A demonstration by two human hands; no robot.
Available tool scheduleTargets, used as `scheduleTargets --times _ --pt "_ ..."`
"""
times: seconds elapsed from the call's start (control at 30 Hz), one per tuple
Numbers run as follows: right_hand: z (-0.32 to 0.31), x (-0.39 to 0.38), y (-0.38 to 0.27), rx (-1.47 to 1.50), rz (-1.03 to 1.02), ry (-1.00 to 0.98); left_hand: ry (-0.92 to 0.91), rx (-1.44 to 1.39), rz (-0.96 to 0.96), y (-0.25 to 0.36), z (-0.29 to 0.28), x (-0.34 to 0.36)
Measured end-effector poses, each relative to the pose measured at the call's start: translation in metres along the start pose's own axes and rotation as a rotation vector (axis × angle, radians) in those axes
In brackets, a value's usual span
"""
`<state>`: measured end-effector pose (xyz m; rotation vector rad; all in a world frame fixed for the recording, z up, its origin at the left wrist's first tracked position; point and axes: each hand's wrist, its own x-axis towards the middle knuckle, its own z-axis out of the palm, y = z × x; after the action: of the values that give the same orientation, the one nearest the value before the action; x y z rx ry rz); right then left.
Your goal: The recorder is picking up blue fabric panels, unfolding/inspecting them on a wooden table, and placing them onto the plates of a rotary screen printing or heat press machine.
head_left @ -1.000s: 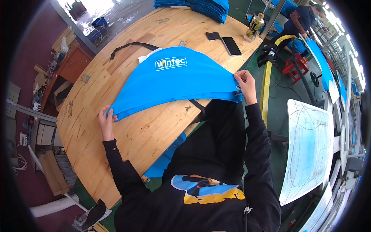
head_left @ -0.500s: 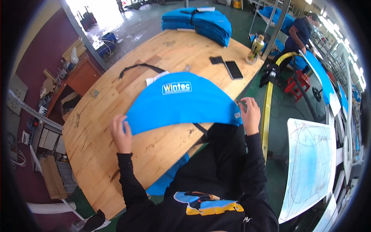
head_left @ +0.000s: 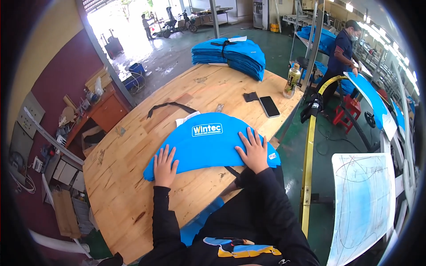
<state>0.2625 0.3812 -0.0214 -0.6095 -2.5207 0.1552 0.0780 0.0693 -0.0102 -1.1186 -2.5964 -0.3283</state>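
A blue half-moon fabric cover (head_left: pixel 204 148) with a white printed label lies on the wooden table (head_left: pixel 128 177) in front of me. My left hand (head_left: pixel 165 167) rests flat on its left end, fingers spread. On its right side my right hand (head_left: pixel 253 150) presses down, also flat with the fingers apart. A small white tag (head_left: pixel 272 156) shows at the cover's right tip. From beneath the cover a black strap (head_left: pixel 171 105) runs out over the far side of the table, and a bit of white material peeks out there too.
At the table's far edge sits a tied stack of blue covers (head_left: pixel 228 55). A phone (head_left: pixel 269 107), a small black cloth piece (head_left: pixel 250 96) and a bottle (head_left: pixel 291 81) are at the far right. Beyond a yellow rail (head_left: pixel 309 168), a co-worker (head_left: pixel 342 51) handles blue material.
Both hands have moved inward from the cover's ends and now lie flat on top of it. The view has tilted up, so everything sits lower in the picture.
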Motion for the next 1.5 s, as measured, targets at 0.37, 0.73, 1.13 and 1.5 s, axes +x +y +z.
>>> scheduleTargets --times 0.37,0.73,1.13,1.5 --pt "-0.015 -0.010 -0.008 0.094 -0.074 0.053 0.280 -0.072 -0.413 -0.069 0.025 -0.071" --pt "0.017 -0.076 -0.070 0.344 -0.687 -0.194 0.406 0.010 -0.543 -0.058 0.021 -0.076" --pt "0.018 -0.071 -0.066 0.399 -0.664 -0.254 0.314 0.197 -0.472 -0.060 0.018 -0.080" --pt "0.006 -0.075 -0.057 0.437 -0.729 -0.123 0.564 0.044 -0.431 -0.032 0.001 -0.075"
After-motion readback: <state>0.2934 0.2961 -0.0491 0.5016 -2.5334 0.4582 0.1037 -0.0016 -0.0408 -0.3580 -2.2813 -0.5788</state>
